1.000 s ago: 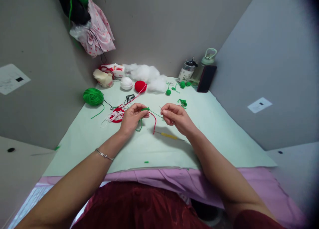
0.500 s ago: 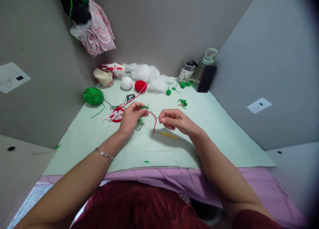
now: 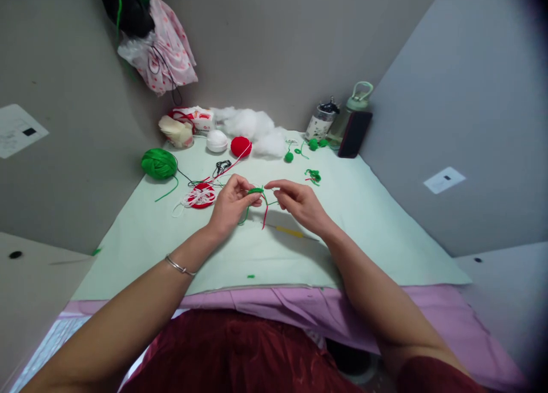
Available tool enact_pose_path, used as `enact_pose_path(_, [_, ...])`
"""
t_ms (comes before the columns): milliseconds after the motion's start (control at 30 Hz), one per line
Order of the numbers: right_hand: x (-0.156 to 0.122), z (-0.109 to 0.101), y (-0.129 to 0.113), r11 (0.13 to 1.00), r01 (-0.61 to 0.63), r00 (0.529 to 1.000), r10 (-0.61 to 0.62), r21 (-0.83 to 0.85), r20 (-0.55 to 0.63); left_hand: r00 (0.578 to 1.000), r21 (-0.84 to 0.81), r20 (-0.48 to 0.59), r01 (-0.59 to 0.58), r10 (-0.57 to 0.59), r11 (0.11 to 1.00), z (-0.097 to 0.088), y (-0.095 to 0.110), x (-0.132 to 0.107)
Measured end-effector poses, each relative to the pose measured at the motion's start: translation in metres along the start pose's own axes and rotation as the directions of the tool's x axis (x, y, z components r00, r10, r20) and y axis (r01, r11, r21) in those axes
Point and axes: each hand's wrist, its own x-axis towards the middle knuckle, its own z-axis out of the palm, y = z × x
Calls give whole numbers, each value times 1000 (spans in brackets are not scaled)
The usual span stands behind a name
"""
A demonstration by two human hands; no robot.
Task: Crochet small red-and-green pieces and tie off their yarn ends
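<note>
My left hand (image 3: 231, 203) pinches a small green crochet piece (image 3: 256, 191) above the pale green mat (image 3: 363, 222), with a red strand (image 3: 266, 213) and a green strand hanging from it. My right hand (image 3: 297, 202) has come close, its thumb and forefinger pinched near the piece, holding a thin thread or needle too small to name. A yellow-handled crochet hook (image 3: 291, 232) lies on the mat just below my right hand.
A green yarn ball (image 3: 158, 163) sits far left. A red disc with white yarn (image 3: 199, 197) lies beside my left hand. At the back are a white ball (image 3: 217, 141), a red ball (image 3: 241, 146), white stuffing (image 3: 252, 125), a jar (image 3: 319, 122), a bottle (image 3: 353, 105), a phone (image 3: 355, 134) and green scraps (image 3: 313, 176).
My right hand moved left toward the green piece, closing the gap with my left hand. The left hand stayed roughly in place, still gripping the piece.
</note>
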Motion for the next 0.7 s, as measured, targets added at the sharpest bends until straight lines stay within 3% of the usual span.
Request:
enact_pose_path(133, [-1,5,7,991,58,998,-59,-120,-8,999,47,51,-1,-2,999,-1,-2,-2])
enact_pose_path(400, [-2,8,9,974,160,986,-165,-158,-20,997,78,76,20,-26,997,1,1,-3])
enact_pose_path(700, [-2,4,2,995,71,993,-63,-74,101,995,137,95,-22,9,990,1,0,-6])
